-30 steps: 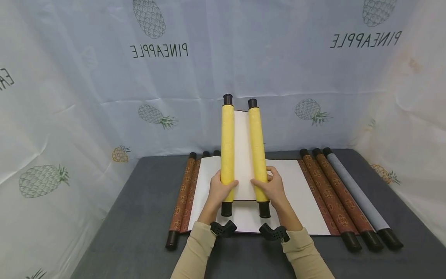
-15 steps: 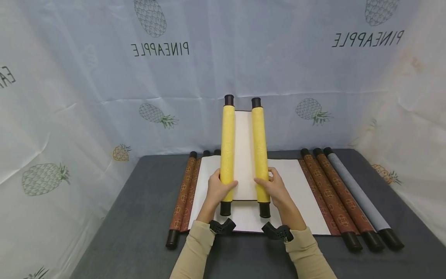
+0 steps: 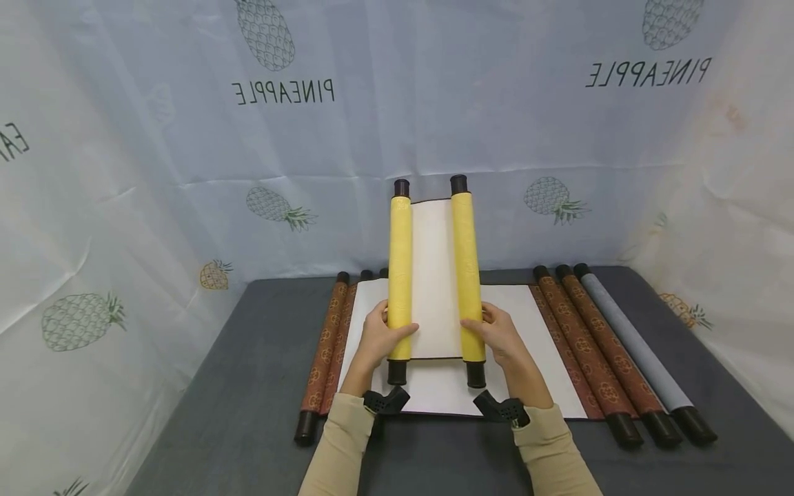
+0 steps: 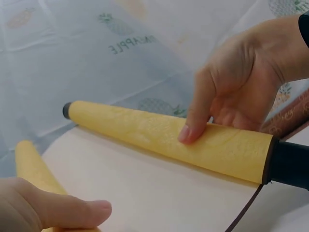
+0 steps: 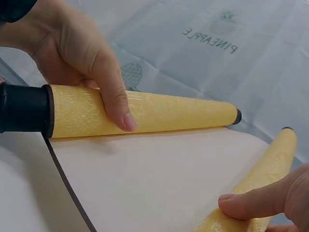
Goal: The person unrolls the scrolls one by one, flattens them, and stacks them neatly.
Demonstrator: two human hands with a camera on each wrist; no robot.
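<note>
A yellow scroll (image 3: pixel 400 269) with black end knobs is held up in front of me, partly unrolled so that a strip of blank white paper (image 3: pixel 432 275) shows between its two rolls. My left hand (image 3: pixel 380 337) grips the left roll near its lower end, thumb across the front. The right roll (image 5: pixel 159 111) is gripped by my right hand (image 3: pixel 499 334), its thumb lying over the yellow backing and its fingers behind. Below and behind the yellow scroll, a larger brown-patterned scroll (image 3: pixel 527 351) lies spread on the dark table, its white sheet partly covered by what I hold.
Brown rolls (image 3: pixel 327 344) lie left of the white sheet. To its right are more brown rolls (image 3: pixel 611 337) and a grey roll (image 3: pixel 639 337), side by side on the dark grey table (image 3: pixel 248 386). A pineapple-print curtain (image 3: pixel 384 110) hangs behind and at both sides.
My hands have moved apart, so the gap between the two yellow rolls is wider and more white paper shows. The scrolls on the table stay put.
</note>
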